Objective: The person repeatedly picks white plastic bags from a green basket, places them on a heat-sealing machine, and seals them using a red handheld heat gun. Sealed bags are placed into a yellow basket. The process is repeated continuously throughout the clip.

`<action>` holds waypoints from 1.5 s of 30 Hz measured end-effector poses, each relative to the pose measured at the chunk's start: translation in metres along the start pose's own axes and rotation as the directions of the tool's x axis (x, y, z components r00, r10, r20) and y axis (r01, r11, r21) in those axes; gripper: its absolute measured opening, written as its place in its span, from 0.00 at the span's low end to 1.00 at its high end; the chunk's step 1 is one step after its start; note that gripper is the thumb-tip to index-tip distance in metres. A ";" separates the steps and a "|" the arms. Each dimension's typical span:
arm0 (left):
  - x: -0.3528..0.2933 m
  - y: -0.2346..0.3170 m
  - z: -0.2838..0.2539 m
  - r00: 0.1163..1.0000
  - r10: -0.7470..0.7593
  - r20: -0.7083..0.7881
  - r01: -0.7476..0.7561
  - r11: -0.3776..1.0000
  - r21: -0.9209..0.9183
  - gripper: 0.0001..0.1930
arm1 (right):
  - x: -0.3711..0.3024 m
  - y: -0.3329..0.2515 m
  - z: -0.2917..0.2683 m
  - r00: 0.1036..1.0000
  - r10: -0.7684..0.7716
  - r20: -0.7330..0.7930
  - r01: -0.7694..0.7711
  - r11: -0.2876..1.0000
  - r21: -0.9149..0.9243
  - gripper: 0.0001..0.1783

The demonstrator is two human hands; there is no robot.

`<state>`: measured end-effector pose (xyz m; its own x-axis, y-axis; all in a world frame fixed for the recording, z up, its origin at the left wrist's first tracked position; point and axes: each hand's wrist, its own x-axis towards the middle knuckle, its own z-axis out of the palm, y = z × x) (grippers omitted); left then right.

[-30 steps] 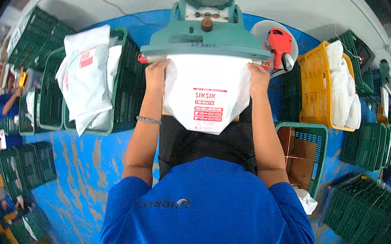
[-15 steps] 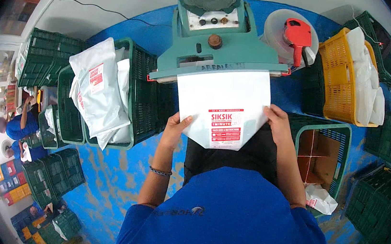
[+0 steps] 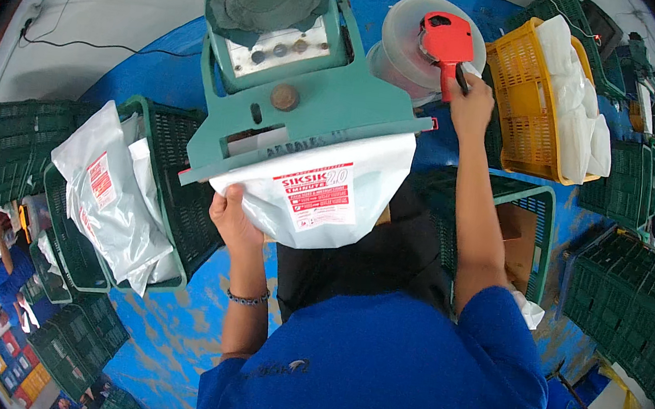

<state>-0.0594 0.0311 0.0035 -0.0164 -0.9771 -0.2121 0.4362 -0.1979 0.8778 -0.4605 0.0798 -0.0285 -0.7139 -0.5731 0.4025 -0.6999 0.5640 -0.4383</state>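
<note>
A white plastic pouch (image 3: 320, 200) with red print hangs from the front edge of the green sealing machine (image 3: 306, 109), its upper edge in the jaw. My left hand (image 3: 238, 223) pinches the pouch's left edge just below the jaw. Out to the right, my right hand (image 3: 470, 108) is closed around the black lever and lower end of a red label gun (image 3: 445, 40). The gun is over the lid of a translucent round tub (image 3: 396, 30). My right fingers are partly hidden by the back of the hand.
Filled white pouches (image 3: 114, 196) lie in a green crate (image 3: 187, 164) to the left. A yellow crate (image 3: 522, 89) with white pouches stands at the right, and a green crate (image 3: 542, 237) holding cardboard is beside my lap. Co-workers are at the far left and right.
My right hand has left the pouch and reached up to the label gun. My left hand stays on the pouch, whose lower part now bulges and folds. The view has turned right.
</note>
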 end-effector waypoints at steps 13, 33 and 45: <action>-0.036 -0.034 -0.018 0.997 -0.058 -0.057 0.063 0.993 0.095 0.22 | 0.011 0.049 -0.031 0.684 0.152 0.714 -0.728 0.201 0.655 0.22; -0.033 -0.039 -0.006 0.999 0.003 -0.040 -0.010 0.987 -0.159 0.12 | -0.168 -0.040 -0.272 0.304 0.192 0.933 0.238 0.933 -0.270 0.19; -0.061 -0.079 -0.060 0.976 0.120 0.180 -0.198 0.830 0.521 0.33 | 0.033 0.055 -0.019 0.731 0.427 0.532 -0.451 0.888 -0.092 0.33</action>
<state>-0.0390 0.1111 -0.0781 -0.1257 -0.9918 -0.0243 -0.1035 -0.0113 0.9946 -0.5232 0.1036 -0.0241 -0.8076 -0.4949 -0.3206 -0.3013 0.8137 -0.4971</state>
